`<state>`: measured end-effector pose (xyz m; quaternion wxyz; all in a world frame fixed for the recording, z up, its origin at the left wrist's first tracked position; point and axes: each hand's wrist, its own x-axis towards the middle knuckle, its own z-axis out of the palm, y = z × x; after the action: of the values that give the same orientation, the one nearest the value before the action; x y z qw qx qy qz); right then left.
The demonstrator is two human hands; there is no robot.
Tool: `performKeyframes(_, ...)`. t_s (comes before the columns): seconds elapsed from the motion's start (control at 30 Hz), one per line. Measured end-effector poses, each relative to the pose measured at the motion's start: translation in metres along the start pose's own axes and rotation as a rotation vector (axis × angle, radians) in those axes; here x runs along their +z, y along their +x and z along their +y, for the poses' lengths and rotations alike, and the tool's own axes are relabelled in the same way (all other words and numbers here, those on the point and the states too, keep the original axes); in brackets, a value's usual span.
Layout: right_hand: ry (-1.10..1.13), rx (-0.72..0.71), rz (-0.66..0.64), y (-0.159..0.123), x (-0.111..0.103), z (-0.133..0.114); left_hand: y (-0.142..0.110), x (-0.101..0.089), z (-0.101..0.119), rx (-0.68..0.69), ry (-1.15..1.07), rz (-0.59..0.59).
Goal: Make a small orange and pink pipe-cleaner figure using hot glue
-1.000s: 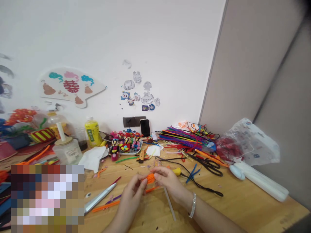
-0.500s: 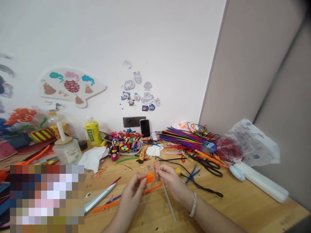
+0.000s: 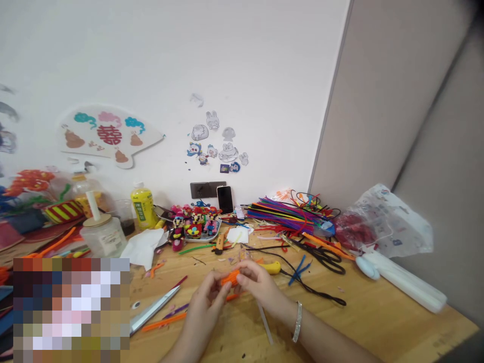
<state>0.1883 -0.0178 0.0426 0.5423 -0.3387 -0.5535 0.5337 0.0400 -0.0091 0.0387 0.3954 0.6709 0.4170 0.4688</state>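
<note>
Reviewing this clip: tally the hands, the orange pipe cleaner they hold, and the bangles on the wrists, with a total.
Left hand: 1
Right hand: 1
Held orange pipe cleaner: 1
Silver bangle: 1
Total: 4

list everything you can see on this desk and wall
orange pipe cleaner piece: 1, orange, between the hands
pipe cleaner bundle: 1, multicoloured, back right of table
bottle: 1, yellow, back left
phone: 1, black, upright at wall
jar: 1, clear, tan lid, left
tissue: 1, white, left
wooden table: 1, light brown, under everything
paper fan: 1, cream, on wall
silver bracelet: 1, silver, right wrist
left hand: 1, holding the orange piece
right hand: 1, holding the orange piece
</note>
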Motion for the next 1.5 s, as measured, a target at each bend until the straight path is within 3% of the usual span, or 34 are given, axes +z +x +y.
performKeyframes(0.4,0.125,0.094,0.075,0.003,-0.001,0.008,-0.001,-0.001,-0.005,0.02,0.067,-0.012)
performKeyframes(0.63,0.383,0.238,-0.037,-0.001,-0.004,0.009,-0.003,-0.002,-0.001,0.059,0.109,-0.057)
performKeyframes(0.87,0.334,0.307,-0.036,-0.003,0.0,0.002,-0.004,-0.003,0.002,0.088,0.179,-0.087)
performKeyframes(1.1,0.341,0.258,-0.038,-0.001,-0.001,0.01,-0.005,-0.003,0.005,0.115,0.194,-0.08)
performKeyframes(1.2,0.24,0.179,0.007,0.001,-0.002,0.012,-0.004,-0.003,0.005,0.111,0.182,-0.096)
performKeyframes(1.37,-0.174,-0.046,0.056,-0.001,-0.003,0.005,-0.002,0.0,0.002,0.054,0.067,-0.064)
performKeyframes(1.5,-0.467,-0.171,0.026,-0.005,-0.004,-0.004,-0.001,0.001,-0.001,0.024,0.089,-0.191)
